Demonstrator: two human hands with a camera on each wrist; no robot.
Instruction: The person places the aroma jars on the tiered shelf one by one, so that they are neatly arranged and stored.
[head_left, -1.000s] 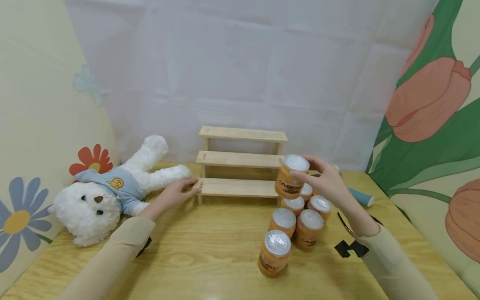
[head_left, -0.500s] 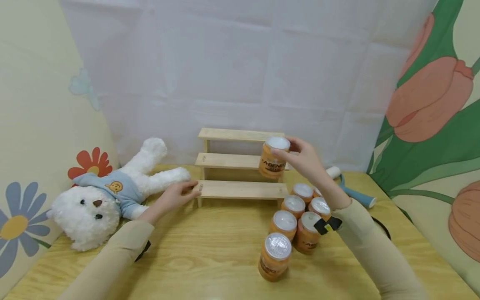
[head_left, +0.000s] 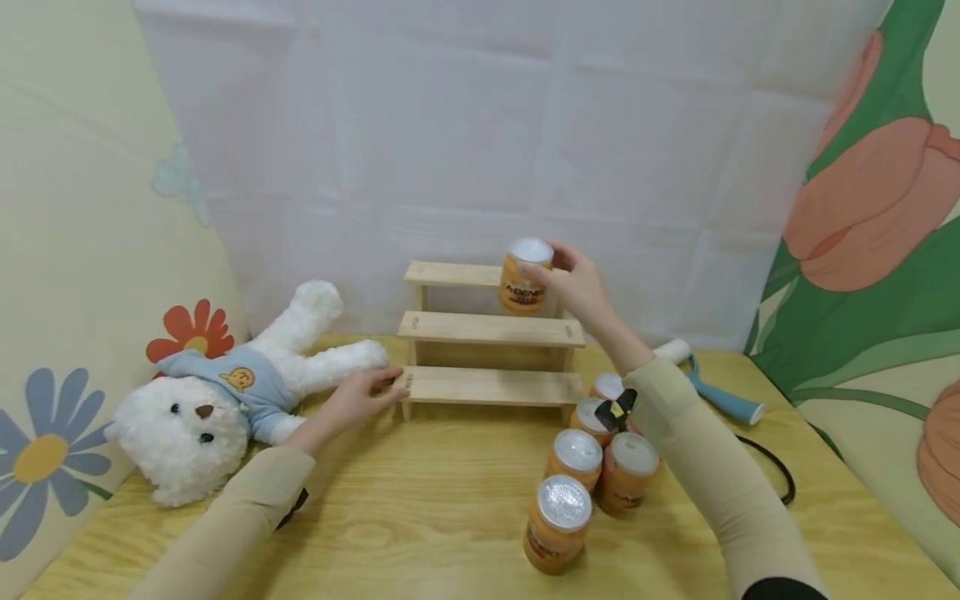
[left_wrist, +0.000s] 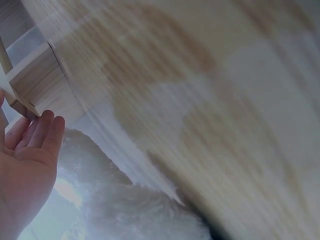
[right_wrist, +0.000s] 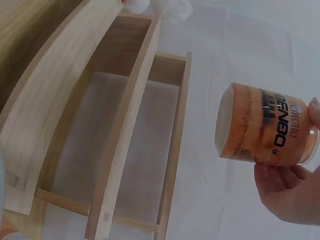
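Observation:
My right hand (head_left: pixel 581 287) grips an orange can (head_left: pixel 522 296) with a pale top, held upright in front of the top tier of a three-tier wooden shelf (head_left: pixel 491 386). In the right wrist view the can (right_wrist: pixel 270 125) appears sideways, thumb and fingers around one end and air between it and the shelf boards (right_wrist: pixel 125 125). My left hand (head_left: pixel 356 406) pinches the left end of the lowest board. The left wrist view has those fingers (left_wrist: pixel 52 132) under the board's corner. Several more orange cans (head_left: pixel 557 525) stand on the table at the shelf's right front.
A white plush bear (head_left: pixel 183 433) in a blue shirt lies left of the shelf, by my left forearm. Behind the cans is a lint roller (head_left: pixel 723 400) with a blue handle. A black cord (head_left: pixel 783 479) curves on the right. A white cloth (head_left: pixel 465 125) hangs behind.
My right hand has carried the can up and to the left, from above the other cans to the shelf's top tier. My left hand stays at the lowest board's end.

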